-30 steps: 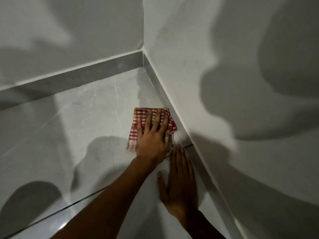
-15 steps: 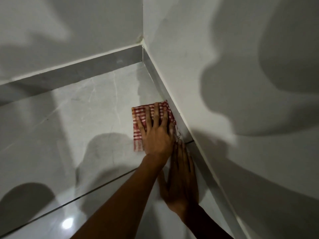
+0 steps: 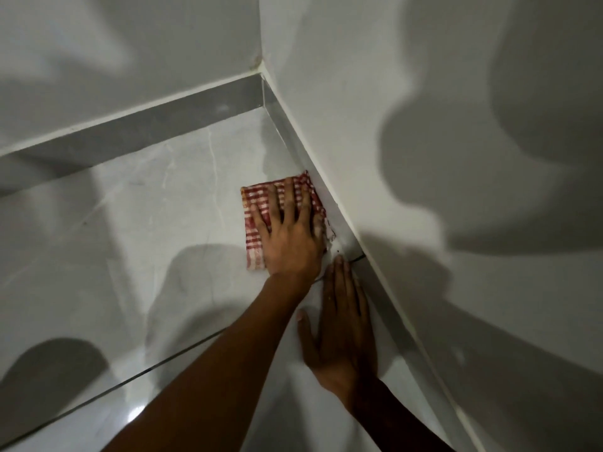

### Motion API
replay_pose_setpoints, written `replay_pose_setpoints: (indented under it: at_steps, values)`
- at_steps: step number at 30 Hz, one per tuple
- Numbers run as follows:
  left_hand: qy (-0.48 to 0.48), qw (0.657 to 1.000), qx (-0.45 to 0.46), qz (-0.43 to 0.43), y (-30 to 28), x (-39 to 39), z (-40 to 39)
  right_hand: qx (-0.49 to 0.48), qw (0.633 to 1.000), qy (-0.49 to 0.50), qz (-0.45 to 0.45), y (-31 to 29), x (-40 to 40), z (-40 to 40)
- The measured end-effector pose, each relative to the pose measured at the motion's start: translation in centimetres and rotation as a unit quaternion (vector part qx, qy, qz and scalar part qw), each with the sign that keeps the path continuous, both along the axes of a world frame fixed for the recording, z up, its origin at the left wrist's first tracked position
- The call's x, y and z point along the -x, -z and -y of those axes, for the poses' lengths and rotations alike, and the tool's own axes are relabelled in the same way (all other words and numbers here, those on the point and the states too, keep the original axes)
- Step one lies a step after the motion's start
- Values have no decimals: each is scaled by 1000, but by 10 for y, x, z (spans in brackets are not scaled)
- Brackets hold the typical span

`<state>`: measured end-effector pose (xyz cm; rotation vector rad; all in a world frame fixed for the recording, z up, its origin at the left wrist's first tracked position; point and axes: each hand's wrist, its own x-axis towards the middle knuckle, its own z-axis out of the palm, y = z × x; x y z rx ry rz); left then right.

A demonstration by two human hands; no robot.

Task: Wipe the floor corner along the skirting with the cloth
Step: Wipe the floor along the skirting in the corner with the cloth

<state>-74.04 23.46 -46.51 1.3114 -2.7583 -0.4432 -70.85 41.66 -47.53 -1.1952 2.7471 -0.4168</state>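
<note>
Head view: checked woven cloth (image 3: 253, 220), glossy floor (image 3: 156, 223).

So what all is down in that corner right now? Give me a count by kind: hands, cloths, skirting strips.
Hands: 2, the left hand flat on the cloth, the right hand flat on the floor tile.
Red-and-white checked cloth: 1
Grey skirting strips: 2, the back strip and the right strip.
Total: 5

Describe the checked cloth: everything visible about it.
The cloth is a red-and-white checked woven fabric, folded into a rough rectangle and lying flat on the pale glossy floor tile. Its right edge runs against the grey skirting. The left hand presses on it with spread fingers, hiding its middle. A frayed edge shows by the skirting.
</note>
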Motion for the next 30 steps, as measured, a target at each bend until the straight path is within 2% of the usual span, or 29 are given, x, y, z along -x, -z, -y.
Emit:
replay_pose_setpoints:
  at_steps: [5, 10, 16, 19, 25, 30]
  values:
    - [17, 1000, 2, 25, 0, 1, 10, -28, 1000, -12, -9, -1, 1, 1]
    - [21, 1000, 4, 16, 1, 3, 18, -45, 998, -37, -24, 1, 3, 0]
    - [20, 1000, 22, 1, 2, -2, 3, -34, 999, -32, -11, 3, 4, 0]
    - [31, 999, 15, 21, 1, -5, 5, -29, 999, -29, -18, 0, 3, 0]
    - [-24, 998, -36, 45, -2, 29, 51, -23, 999, -30, -26, 0, 1, 1]
    - [-7, 1000, -14, -12, -1, 4, 3, 1, 999, -30, -30, -1, 0, -1]
